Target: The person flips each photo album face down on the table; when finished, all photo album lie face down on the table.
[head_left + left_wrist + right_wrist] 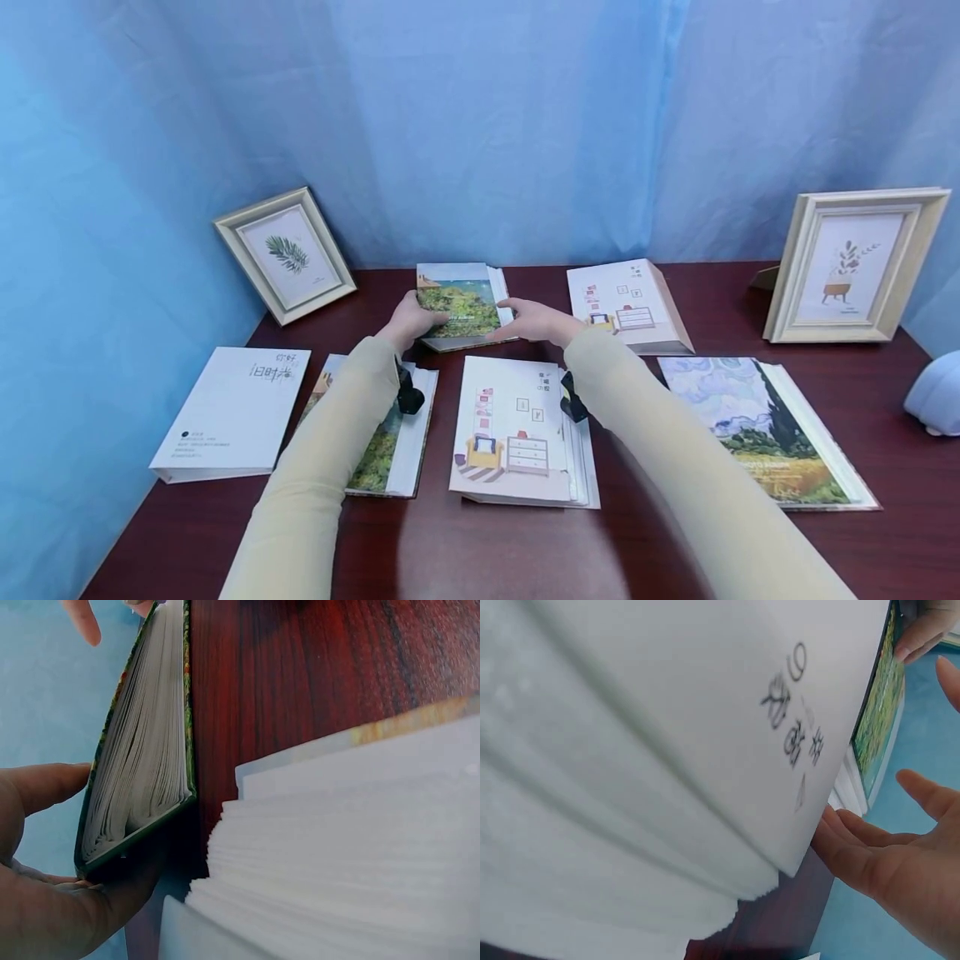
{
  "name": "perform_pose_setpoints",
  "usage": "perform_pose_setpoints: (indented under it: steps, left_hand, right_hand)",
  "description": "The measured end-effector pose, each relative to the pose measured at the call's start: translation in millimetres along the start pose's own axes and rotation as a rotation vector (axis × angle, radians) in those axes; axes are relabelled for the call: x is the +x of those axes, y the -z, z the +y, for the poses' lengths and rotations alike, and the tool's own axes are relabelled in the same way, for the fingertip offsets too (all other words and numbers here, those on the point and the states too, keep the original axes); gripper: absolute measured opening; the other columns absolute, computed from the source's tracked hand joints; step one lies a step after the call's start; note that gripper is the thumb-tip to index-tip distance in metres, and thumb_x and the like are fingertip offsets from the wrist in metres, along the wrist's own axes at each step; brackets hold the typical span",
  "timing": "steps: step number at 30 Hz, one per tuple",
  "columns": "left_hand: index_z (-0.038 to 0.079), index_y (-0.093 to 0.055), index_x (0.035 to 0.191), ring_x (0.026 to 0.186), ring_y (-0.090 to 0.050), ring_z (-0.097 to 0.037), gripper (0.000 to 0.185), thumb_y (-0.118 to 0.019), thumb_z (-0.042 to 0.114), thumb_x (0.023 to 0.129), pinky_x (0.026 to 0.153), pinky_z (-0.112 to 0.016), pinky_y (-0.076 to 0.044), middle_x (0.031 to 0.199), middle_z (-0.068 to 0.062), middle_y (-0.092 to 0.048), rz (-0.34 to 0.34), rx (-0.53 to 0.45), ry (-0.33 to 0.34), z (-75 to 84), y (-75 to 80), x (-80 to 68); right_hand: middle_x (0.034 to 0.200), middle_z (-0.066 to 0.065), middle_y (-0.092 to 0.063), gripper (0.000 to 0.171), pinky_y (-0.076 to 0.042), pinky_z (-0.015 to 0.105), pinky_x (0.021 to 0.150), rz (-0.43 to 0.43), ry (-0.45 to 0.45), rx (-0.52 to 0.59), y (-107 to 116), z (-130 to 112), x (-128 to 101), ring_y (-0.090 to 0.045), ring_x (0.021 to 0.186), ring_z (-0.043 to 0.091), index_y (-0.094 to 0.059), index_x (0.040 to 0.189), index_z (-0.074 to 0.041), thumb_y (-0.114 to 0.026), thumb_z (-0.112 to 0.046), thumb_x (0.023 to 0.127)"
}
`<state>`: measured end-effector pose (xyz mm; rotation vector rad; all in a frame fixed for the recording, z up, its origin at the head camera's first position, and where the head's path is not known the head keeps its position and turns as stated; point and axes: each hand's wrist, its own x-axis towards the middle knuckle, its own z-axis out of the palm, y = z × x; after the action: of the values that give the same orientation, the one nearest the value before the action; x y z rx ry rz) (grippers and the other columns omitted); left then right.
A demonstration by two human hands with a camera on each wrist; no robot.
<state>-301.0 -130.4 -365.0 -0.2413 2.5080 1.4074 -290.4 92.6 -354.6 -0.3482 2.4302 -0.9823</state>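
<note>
A photo album with a painted seaside garden cover [461, 292] lies at the back middle of the table. My left hand [409, 322] holds its left side, thumb on the cover and fingers at the spine, as the left wrist view shows. At its right, page side is my right hand [538, 322], fingers spread and loosely bent, thumb apart from the cover. In the right wrist view its fingertips [836, 821] are close to the page edges; contact is unclear. Below my forearms lie a white furniture-print album [517, 433] and another garden-cover album [401, 442], partly covered by my left sleeve.
A white album [232, 408] lies at far left, a second furniture-print album [630, 304] at back right, and a cypress-painting album [757, 425] at right. Picture frames [285, 254] [855, 267] stand at both back corners. A pale blue object [937, 396] sits at the right edge.
</note>
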Motion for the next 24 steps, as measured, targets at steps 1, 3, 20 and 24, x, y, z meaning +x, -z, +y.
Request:
perform_pose_setpoints:
  steps: [1, 3, 20, 24]
  left_hand:
    - [0.006, -0.005, 0.153, 0.143, -0.021, -0.033, 0.084, -0.062, 0.020, 0.092, 0.111, -0.047, -0.029, 0.157, -0.017, -0.015, 0.002, -0.002, -0.002, -0.2, -0.1, 0.2]
    - [0.006, -0.006, 0.153, 0.142, -0.022, -0.033, 0.084, -0.062, 0.020, 0.092, 0.111, -0.048, -0.029, 0.157, -0.017, -0.016, 0.007, -0.007, -0.008, -0.4, -0.4, 0.6]
    - [0.012, -0.018, 0.152, 0.138, -0.031, -0.031, 0.074, -0.062, 0.018, 0.093, 0.109, -0.047, -0.033, 0.154, -0.013, -0.025, 0.008, -0.119, 0.048, 7.7, -7.4, -4.6]
    - [0.018, -0.013, 0.154, 0.142, -0.025, -0.029, 0.076, -0.059, 0.016, 0.094, 0.110, -0.047, -0.031, 0.158, -0.010, -0.016, -0.042, -0.214, 0.076, 7.6, -8.7, -5.4]
  right_hand:
    - [0.156, 0.014, -0.021, 0.084, -0.030, 0.050, 0.110, -0.002, -0.002, 0.007, -0.6, -0.5, 0.4, -0.028, 0.140, 0.033, -0.021, 0.152, -0.014, -0.067, -0.039, 0.086]
    - [0.157, 0.013, -0.020, 0.084, -0.031, 0.050, 0.110, -0.010, -0.001, 0.021, -1.3, -1.3, 1.2, -0.028, 0.140, 0.033, -0.021, 0.152, -0.015, -0.067, -0.039, 0.086]
    - [0.157, 0.010, -0.021, 0.080, -0.035, 0.048, 0.108, -0.021, 0.007, 0.133, -1.8, -1.1, 0.8, -0.030, 0.139, 0.031, -0.025, 0.151, -0.017, -0.068, -0.037, 0.086]
    - [0.158, 0.009, -0.018, 0.079, -0.035, 0.049, 0.107, -0.026, -0.003, 0.171, -1.0, -1.4, 0.2, -0.029, 0.140, 0.031, -0.023, 0.152, -0.017, -0.065, -0.036, 0.087]
